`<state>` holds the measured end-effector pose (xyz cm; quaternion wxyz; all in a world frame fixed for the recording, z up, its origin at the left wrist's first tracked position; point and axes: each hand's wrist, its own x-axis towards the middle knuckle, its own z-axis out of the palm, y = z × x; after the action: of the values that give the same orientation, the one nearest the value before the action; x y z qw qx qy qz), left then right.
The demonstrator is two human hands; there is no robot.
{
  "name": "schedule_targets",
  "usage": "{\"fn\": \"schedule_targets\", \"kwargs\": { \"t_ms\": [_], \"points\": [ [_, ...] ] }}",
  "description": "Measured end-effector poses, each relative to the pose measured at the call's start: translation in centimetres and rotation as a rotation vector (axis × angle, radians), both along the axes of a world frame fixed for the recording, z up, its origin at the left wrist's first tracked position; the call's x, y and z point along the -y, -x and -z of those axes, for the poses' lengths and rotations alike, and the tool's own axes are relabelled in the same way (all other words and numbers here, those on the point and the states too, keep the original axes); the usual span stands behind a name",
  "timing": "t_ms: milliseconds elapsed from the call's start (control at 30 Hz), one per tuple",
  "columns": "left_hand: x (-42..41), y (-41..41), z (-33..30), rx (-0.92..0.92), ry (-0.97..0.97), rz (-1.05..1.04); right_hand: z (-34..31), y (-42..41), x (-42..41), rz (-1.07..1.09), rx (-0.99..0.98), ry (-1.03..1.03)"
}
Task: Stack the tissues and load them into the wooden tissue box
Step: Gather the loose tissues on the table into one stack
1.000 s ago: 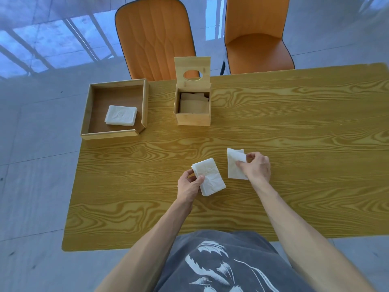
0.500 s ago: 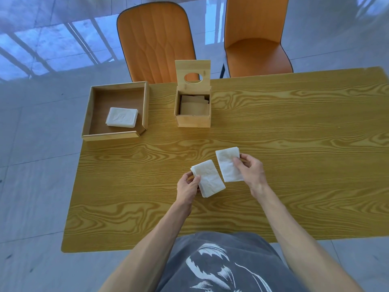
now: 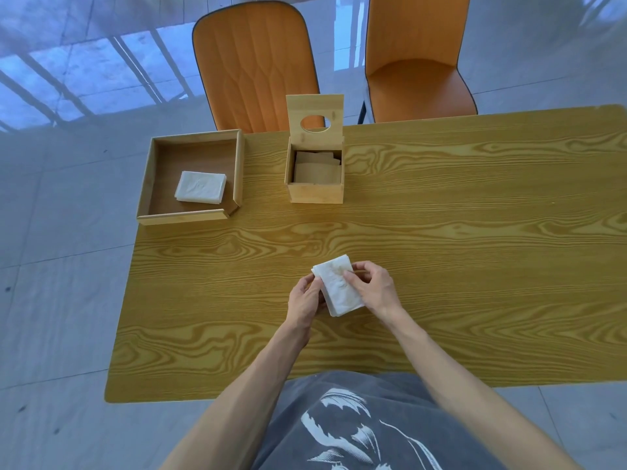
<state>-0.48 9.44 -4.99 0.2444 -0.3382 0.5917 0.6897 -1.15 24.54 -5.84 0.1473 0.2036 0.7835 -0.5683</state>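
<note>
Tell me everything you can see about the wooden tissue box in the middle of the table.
The wooden tissue box is a small square box of pale, bamboo-like wood standing upright on the table's far side, right of the open wooden tray. Its lid, with an oval dispensing hole, stands raised at the back edge. Inside lie flat, tan-looking sheets in shadow, below the rim. Neither of the hands touches it; an orange chair stands behind it.

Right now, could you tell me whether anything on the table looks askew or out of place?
Nothing serious. The tissue stack held between the left hand and right hand lies angled to the table edge. The wooden tissue box stands open, lid up, and another tissue pile sits in the tray.
</note>
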Motion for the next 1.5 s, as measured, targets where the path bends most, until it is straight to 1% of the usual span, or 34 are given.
{"fn": "schedule_targets", "kwargs": {
  "t_ms": [67, 167, 267, 367, 433, 567, 600, 667, 733, 767, 900, 967, 1033, 1067, 1167, 1400, 1500],
  "points": [
    [0.1, 0.0, -0.3, 0.001, -0.026, -0.004, 0.0, -0.1, 0.1, -0.030, -0.022, -0.082],
    [0.2, -0.1, -0.5, -0.015, -0.045, 0.042, -0.4, -0.3, 0.4, -0.061, -0.037, -0.149],
    [0.3, -0.4, -0.5, -0.034, -0.014, 0.113, -0.6, -0.7, 0.6, -0.048, -0.056, -0.197],
    [0.9, -0.7, -0.9, -0.038, -0.069, 0.081, -0.4, -1.0, 0.1, -0.038, -0.083, -0.197],
    [1.5, -0.6, -1.3, -0.042, -0.133, 0.026, -0.5, -1.1, -0.4, -0.053, -0.038, -0.119],
    [2.4, -0.4, -1.9, -0.068, -0.287, -0.048, -1.5, -1.0, -1.0, -0.106, 0.089, 0.165],
    [2.5, -0.3, -2.0, -0.076, -0.313, -0.052, -1.9, -1.0, -0.9, -0.126, 0.094, 0.209],
    [2.7, -0.2, -2.1, -0.089, -0.323, -0.032, -2.4, -1.0, -0.8, -0.131, 0.069, 0.227],
    [3.1, -0.1, -2.3, -0.115, -0.257, 0.024, -2.6, -1.0, -0.9, -0.105, 0.009, 0.179],
    [3.4, -0.1, -2.4, -0.143, -0.192, 0.068, -2.6, -0.9, -1.0, -0.111, -0.029, 0.129],
    [4.9, -0.2, -2.4, -0.304, 0.071, 0.206, -2.8, -0.7, -1.1, -0.173, -0.164, -0.064],
    [5.4, -0.3, -2.2, -0.389, 0.265, 0.291, -2.7, -0.8, -0.9, -0.225, -0.223, -0.148],
    [5.6, -0.4, -1.8, -0.439, 0.446, 0.392, -2.4, -1.1, -0.6, -0.283, -0.224, -0.219],
    [5.6, -0.5, -1.7, -0.435, 0.485, 0.420, -2.3, -1.3, -0.6, -0.296, -0.209, -0.241],
    [5.5, -0.9, -1.7, -0.436, 0.511, 0.438, -2.1, -1.6, -0.5, -0.318, -0.210, -0.294],
    [5.4, -0.6, -1.8, -0.465, 0.477, 0.431, -2.0, -1.4, 0.0, -0.303, -0.294, -0.345],
    [5.5, -0.4, -1.9, -0.468, 0.508, 0.456, -2.1, -1.4, -0.1, -0.289, -0.292, -0.419]
  ]
}}
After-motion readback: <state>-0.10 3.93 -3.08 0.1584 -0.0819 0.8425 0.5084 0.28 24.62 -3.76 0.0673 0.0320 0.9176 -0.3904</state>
